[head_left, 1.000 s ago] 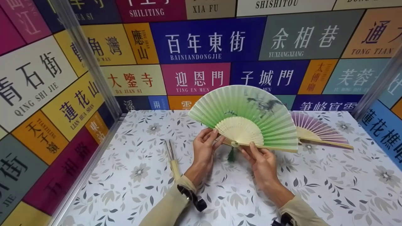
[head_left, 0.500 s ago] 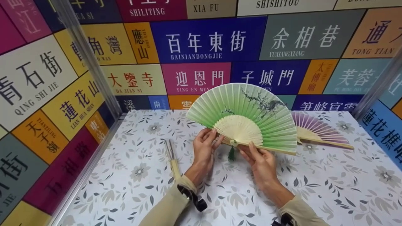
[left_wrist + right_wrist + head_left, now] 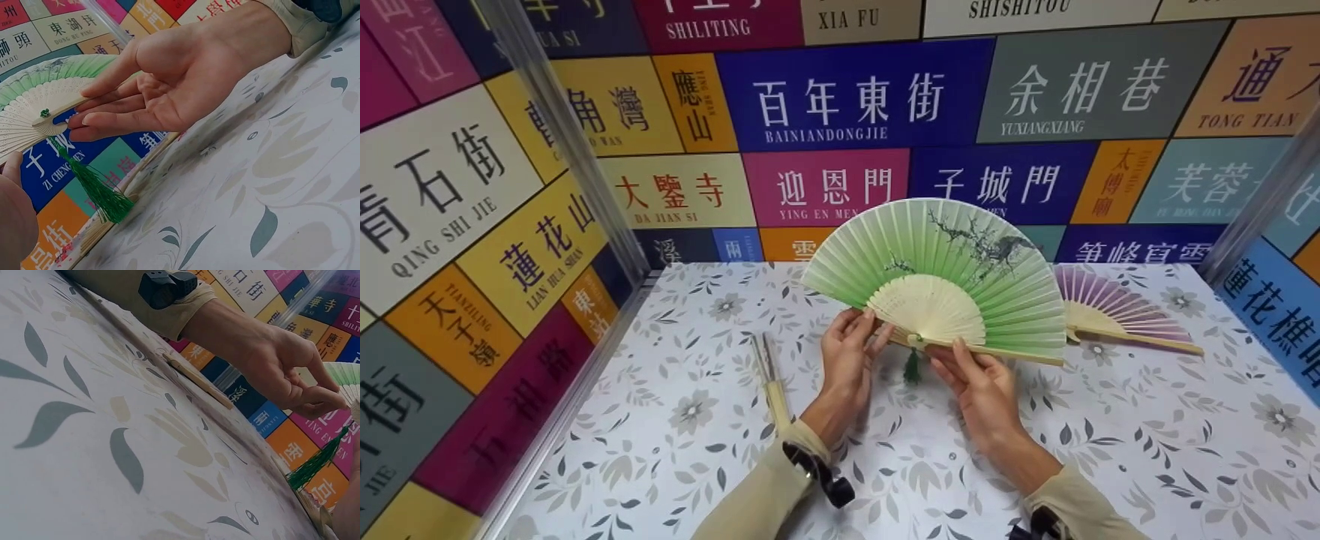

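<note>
A spread green folding fan (image 3: 885,255), white at its outer rim and painted with a dark blossom branch, stands raised above the table in the head view. My left hand (image 3: 846,356) pinches its left edge near the pale slatted base. The right hand (image 3: 986,390) holds the lower right guard stick between thumb and fingers. From the pivot between both hands hangs a green tassel (image 3: 913,367), also plain in the left wrist view, where the right hand (image 3: 180,79) shows its palm. In the right wrist view the left hand (image 3: 287,371) pinches the fan's edge.
Behind the green fan's right side lies a spread purple fan (image 3: 1125,311), partly covered. A folded fan (image 3: 772,386) rests left of my left wrist. The floral-covered table (image 3: 660,465) meets sign-printed walls (image 3: 855,94) at the back and sides.
The green fan has tilted slightly, so its face and painted branch show more clearly, and it has shifted a little left. Both hands keep their hold.
</note>
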The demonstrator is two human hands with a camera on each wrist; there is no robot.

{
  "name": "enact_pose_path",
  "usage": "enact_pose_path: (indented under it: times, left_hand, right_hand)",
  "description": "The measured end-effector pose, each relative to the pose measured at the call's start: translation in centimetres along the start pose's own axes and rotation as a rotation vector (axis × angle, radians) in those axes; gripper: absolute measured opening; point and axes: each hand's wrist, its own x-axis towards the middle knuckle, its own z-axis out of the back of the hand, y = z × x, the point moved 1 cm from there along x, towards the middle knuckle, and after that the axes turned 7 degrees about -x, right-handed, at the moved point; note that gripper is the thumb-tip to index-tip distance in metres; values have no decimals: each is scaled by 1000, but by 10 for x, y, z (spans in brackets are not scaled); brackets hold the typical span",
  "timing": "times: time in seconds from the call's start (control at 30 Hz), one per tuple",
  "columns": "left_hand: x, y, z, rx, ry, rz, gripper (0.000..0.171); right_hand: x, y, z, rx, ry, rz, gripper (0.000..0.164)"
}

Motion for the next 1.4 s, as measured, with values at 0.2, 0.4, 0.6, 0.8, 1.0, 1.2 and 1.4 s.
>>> enact_pose_path:
  times: [0.2, 0.4, 0.6, 0.8, 1.0, 1.2, 1.4]
  left_hand:
    - [-1, 0, 0, -8, 0, 2, 28]
    - [-2, 0, -1, -8, 0, 3, 29]
    - [-3, 0, -1, -11, -8, 6, 28]
    - [-4, -1, -2, 0, -6, 10, 26]
    - [-7, -3, -4, -7, 4, 9, 26]
    - [-9, -3, -7, -15, 2, 16, 25]
    - [-12, 1, -9, 3, -13, 38, 22]
  right_hand:
    - [0, 0, 1, 27, 6, -19, 35]
    - [1, 1, 2, 42, 17, -40, 35]
    - [0, -1, 2, 50, 18, -57, 33]
    - [-1, -2, 2, 76, 28, -68, 29]
    - [-3, -1, 3, 75, 40, -75, 28]
    - [-8, 1, 7, 64, 75, -95, 33]
    - [-15, 3, 15, 30, 66, -121, 36]
